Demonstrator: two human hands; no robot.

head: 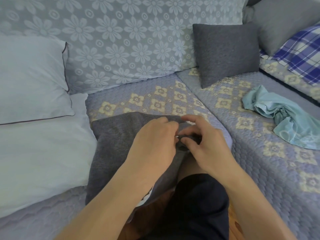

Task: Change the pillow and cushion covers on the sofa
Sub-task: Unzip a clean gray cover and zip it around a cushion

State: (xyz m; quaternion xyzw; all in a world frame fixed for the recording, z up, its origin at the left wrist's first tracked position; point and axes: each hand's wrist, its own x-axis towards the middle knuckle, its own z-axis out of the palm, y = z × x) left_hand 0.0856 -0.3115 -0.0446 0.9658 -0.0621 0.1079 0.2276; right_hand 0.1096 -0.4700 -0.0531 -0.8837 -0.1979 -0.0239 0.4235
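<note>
A dark grey cushion [114, 144] lies on the sofa seat [173, 101] in front of me, partly over my knee. My left hand [155, 142] grips its right edge with closed fingers. My right hand [206, 144] pinches the same edge of the grey cover near a small pale tab, perhaps a zip pull. A second dark grey cushion [226, 54] leans upright against the backrest. A crumpled light teal cover [280, 118] lies on the seat to the right.
Two white bare pillows [31, 80] [43, 153] are stacked at the left. A large floral blue-grey back cushion [129, 40] spans the rear. A blue plaid pillow [301, 52] and a grey cushion [284, 25] sit at the far right. My dark shorts [199, 208] fill the foreground.
</note>
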